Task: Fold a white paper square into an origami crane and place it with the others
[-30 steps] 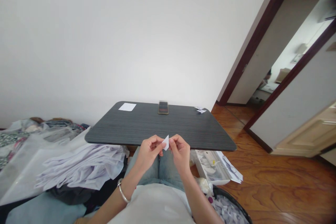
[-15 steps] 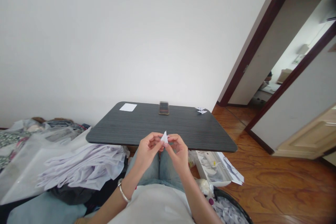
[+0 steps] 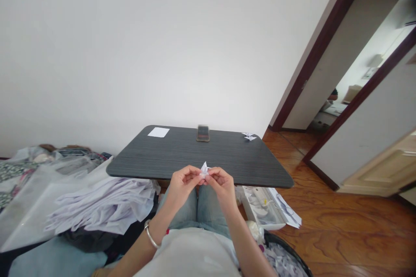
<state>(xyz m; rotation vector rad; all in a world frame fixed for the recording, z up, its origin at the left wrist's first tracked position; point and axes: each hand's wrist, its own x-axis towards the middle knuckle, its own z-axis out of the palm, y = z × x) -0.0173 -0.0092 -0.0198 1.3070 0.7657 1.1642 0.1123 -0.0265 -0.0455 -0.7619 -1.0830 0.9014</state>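
Note:
My left hand (image 3: 182,185) and my right hand (image 3: 221,184) meet just in front of the near edge of a dark wood-grain table (image 3: 182,156). Both pinch a small folded white paper piece (image 3: 204,169) between thumbs and fingertips; its point sticks up. A silver bangle (image 3: 151,236) sits on my left wrist. On the far side of the table lie a white sheet of paper (image 3: 158,132), a phone (image 3: 203,133) and a small folded white paper figure (image 3: 249,136).
Crumpled white cloth and plastic bags (image 3: 94,205) are piled to my left. At my right on the wooden floor lies an open white box (image 3: 268,207), and a dark bin of paper scraps (image 3: 286,259) is beside my leg. A doorway (image 3: 354,78) opens at right.
My hands have drawn closer together around the paper piece and risen slightly. The paper has been worked from a flat flap into a smaller, upright pointed shape.

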